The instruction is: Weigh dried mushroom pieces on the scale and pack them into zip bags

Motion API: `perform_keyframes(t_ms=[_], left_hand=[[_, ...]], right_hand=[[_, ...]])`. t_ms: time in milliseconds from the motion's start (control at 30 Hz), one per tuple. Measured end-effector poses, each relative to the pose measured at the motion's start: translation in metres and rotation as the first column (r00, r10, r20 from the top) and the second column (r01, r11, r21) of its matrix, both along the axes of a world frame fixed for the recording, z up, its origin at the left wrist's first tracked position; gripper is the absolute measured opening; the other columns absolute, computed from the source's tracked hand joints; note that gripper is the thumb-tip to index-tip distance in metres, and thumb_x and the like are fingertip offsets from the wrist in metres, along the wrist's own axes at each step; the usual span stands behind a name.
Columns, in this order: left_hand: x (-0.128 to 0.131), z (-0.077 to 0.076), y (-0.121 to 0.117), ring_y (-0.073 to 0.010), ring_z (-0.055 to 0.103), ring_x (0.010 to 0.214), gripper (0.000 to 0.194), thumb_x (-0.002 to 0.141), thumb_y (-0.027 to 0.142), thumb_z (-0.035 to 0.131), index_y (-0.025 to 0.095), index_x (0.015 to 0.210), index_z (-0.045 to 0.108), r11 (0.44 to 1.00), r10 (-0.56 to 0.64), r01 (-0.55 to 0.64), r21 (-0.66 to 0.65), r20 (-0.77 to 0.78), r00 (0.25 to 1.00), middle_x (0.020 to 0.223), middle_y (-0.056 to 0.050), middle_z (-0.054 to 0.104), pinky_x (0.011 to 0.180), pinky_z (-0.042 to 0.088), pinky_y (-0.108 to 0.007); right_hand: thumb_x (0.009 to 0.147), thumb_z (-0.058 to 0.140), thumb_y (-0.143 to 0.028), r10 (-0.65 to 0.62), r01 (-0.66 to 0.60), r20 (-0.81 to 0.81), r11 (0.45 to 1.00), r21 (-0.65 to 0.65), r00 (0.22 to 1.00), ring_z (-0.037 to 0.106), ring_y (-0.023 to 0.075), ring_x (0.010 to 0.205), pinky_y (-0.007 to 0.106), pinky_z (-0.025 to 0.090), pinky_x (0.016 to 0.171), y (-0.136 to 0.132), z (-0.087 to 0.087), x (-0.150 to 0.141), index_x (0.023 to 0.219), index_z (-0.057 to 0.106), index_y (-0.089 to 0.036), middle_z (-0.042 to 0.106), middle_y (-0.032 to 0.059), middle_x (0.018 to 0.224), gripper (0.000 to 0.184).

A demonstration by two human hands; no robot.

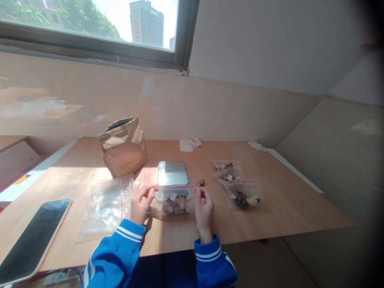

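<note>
Between my hands is a clear zip bag point(190, 203) with a red seal line along its top edge. Brown dried chunks and a small white packet show through the plastic. My left hand point(142, 204) pinches the bag's top left corner, and my right hand point(204, 209) pinches the top right corner. Just beyond the bag lies a flat silver scale point(172, 173). A small brown piece point(201, 182) rests on the table close to my right fingertips. To the left of my left hand is a stack of flat clear zip bags point(103, 208).
Several filled zip bags point(244, 195) overlap on the right side of the wooden table point(285, 200). An open brown paper pouch point(125, 148) stands at the back left. A phone point(34, 240) lies at the left front. White paper scraps point(186, 145) sit near the wall.
</note>
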State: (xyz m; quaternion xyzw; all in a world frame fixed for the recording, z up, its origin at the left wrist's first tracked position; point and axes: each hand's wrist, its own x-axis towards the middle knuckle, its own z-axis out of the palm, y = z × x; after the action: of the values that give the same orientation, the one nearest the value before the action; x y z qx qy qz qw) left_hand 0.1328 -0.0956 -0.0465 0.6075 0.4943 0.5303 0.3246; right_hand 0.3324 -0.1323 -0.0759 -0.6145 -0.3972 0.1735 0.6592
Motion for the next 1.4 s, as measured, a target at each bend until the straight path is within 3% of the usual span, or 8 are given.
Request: perform_keyframes(t_ms=[100,200,400,733,900,1033,1167,1400], left_hand=[[-0.001,0.001,0.000,-0.0181,0.062,0.073,0.032,0.083,0.045,0.054,0.021,0.093,0.073,0.997,-0.067,0.068,-0.033,0.041,0.997,0.079,-0.005,0.066,0.063,0.051,-0.028],[0.000,0.002,0.000,-0.0182,0.063,0.073,0.030,0.081,0.045,0.058,0.020,0.090,0.073,0.995,-0.085,0.088,-0.050,0.053,0.995,0.079,-0.005,0.066,0.063,0.050,-0.027],[0.001,-0.003,0.003,-0.0182,0.062,0.077,0.028,0.078,0.044,0.063,0.018,0.082,0.071,0.999,-0.006,0.009,-0.037,0.079,0.997,0.081,-0.005,0.068,0.071,0.050,-0.029],[0.000,-0.010,0.004,-0.0134,0.053,0.066,0.026,0.077,0.043,0.065,0.017,0.079,0.070,0.996,0.080,-0.080,0.023,0.016,0.997,0.081,-0.004,0.066,0.065,0.044,-0.026],[0.004,-0.008,0.003,-0.0160,0.059,0.080,0.027,0.080,0.042,0.061,0.017,0.081,0.069,0.998,-0.048,0.053,-0.045,0.114,0.992,0.085,-0.005,0.066,0.074,0.045,-0.026],[0.007,-0.002,0.000,-0.0153,0.059,0.073,0.029,0.077,0.045,0.063,0.018,0.090,0.067,0.964,-0.121,0.170,-0.204,0.234,0.965,0.078,-0.002,0.064,0.066,0.046,-0.025],[0.009,0.000,0.000,-0.0155,0.060,0.078,0.029,0.073,0.043,0.068,0.018,0.088,0.065,0.945,-0.173,0.249,-0.211,0.325,0.930,0.081,-0.002,0.064,0.071,0.047,-0.026],[0.008,0.002,0.002,-0.0168,0.060,0.086,0.023,0.072,0.039,0.071,0.019,0.081,0.065,0.943,-0.179,0.263,-0.206,0.351,0.919,0.085,-0.002,0.065,0.081,0.046,-0.028]], right_hand=[[0.089,0.046,-0.052,0.038,-0.038,-0.054,0.999,0.008,0.998,0.061,0.0181,0.078,0.030,0.046,0.072,-0.001,0.001,-0.001,0.092,0.061,-0.017,0.068,0.0069,0.086,0.039],[0.087,0.050,-0.050,0.059,-0.059,-0.038,0.998,0.010,0.998,0.060,0.0174,0.080,0.029,0.045,0.074,-0.001,0.001,-0.001,0.093,0.060,-0.017,0.066,0.0057,0.088,0.036],[0.084,0.056,-0.048,0.072,-0.072,-0.004,0.997,-0.007,0.997,0.057,0.0169,0.079,0.030,0.044,0.075,-0.002,0.002,-0.003,0.092,0.061,-0.016,0.065,0.0048,0.088,0.033],[0.084,0.057,-0.046,0.094,-0.094,-0.027,0.996,0.001,0.995,0.058,0.0178,0.080,0.031,0.045,0.076,-0.002,0.004,-0.004,0.092,0.060,-0.016,0.065,0.0058,0.089,0.031],[0.086,0.052,-0.046,0.156,-0.149,-0.131,0.987,0.060,0.979,0.061,0.0176,0.082,0.031,0.047,0.078,-0.005,0.006,-0.007,0.090,0.055,-0.019,0.064,0.0033,0.086,0.028],[0.088,0.051,-0.046,0.258,-0.242,-0.217,0.965,0.098,0.941,0.064,0.0183,0.084,0.032,0.048,0.080,-0.006,0.007,-0.010,0.099,0.050,-0.021,0.067,0.0035,0.086,0.027],[0.083,0.059,-0.045,0.289,-0.275,-0.258,0.957,0.089,0.922,0.065,0.0193,0.085,0.033,0.048,0.081,-0.004,0.006,-0.009,0.109,0.049,-0.020,0.068,0.0033,0.085,0.037],[0.081,0.060,-0.049,0.298,-0.309,-0.198,0.950,-0.031,0.934,0.064,0.0209,0.087,0.032,0.047,0.082,-0.001,0.003,-0.007,0.087,0.066,-0.016,0.070,0.0065,0.089,0.035]])
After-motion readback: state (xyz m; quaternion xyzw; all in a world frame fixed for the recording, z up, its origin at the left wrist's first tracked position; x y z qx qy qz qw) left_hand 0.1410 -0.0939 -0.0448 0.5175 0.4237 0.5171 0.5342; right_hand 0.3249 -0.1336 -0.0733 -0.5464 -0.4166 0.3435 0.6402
